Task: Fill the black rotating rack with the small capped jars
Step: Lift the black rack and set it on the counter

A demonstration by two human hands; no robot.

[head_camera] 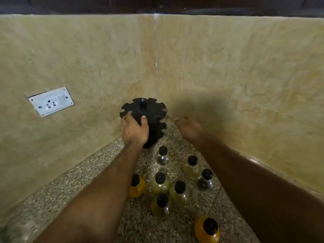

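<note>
1. Centre of frame, in the wall corner: black rotating rack (pixel 145 118) stands on the speckled counter (pixel 91 174), upright, notched tiers w/ centre post. All slots visible look empty; far side hidden.
2. Left hand (pixel 134 130) on the rack's near-left edge, grip clamped on the top tier, thumb over the top disc, fingers on the rim.
3. Right hand (pixel 188 127) just right of the rack, apart from it, blurred; grip looks released, fingers loosely spread, holding nothing.
4. Small capped jars, lower centre, all upright on counter, none in rack yet. Black caps. Clear one (pixel 162 156) nearest the rack base; yellowish ones (pixel 192 166), (pixel 159 184), (pixel 178 191), (pixel 162 206); dark-contents one (pixel 206 179); orange ones (pixel 136 185) and (pixel 209 229), the latter at the bottom edge.
5. Task judged at start: rack being steadied/turned, no jar loaded.
6. Risks:
   - jars packed close under both forearms; a low arm sweep could knock one over, maybe chain into neighbours.
   - rack spins, so a slot may drift away if left grip lets go while a jar goes in.
   - rack tight to both walls; rear slots prob. hard to reach w/o turning it.
   - jar neck not seated in notch = could drop to counter; jars look like glass or clear plastic, can't tell which.
7. Text/brands: none readable. No labels seen on jars. Wall socket (pixel 50 101), mid left, no legible marking.
</note>
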